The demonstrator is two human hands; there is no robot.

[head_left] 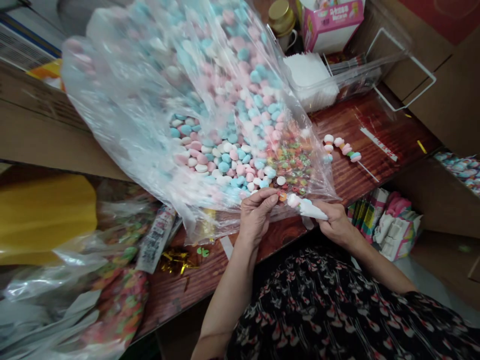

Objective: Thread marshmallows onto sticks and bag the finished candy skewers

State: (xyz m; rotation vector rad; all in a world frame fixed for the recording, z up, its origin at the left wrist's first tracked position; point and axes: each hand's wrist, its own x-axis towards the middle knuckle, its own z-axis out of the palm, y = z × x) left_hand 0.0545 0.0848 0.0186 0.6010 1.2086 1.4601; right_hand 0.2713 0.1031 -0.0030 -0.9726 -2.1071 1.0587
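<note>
A large clear plastic bag full of pink, blue and white round candies lies across the wooden table. My left hand is at the bag's near edge, fingers pinched on a small orange candy piece. My right hand grips a stick wrapped in white with a pink candy at its tip. The two hands almost meet at the candy. A finished skewer of candies lies on the table to the right of the bag.
A clear tub of white pieces, a pink box and a gold-lidded jar stand at the back. Bags of colourful sweets and a yellow bag lie at the left. Cardboard boxes flank the table.
</note>
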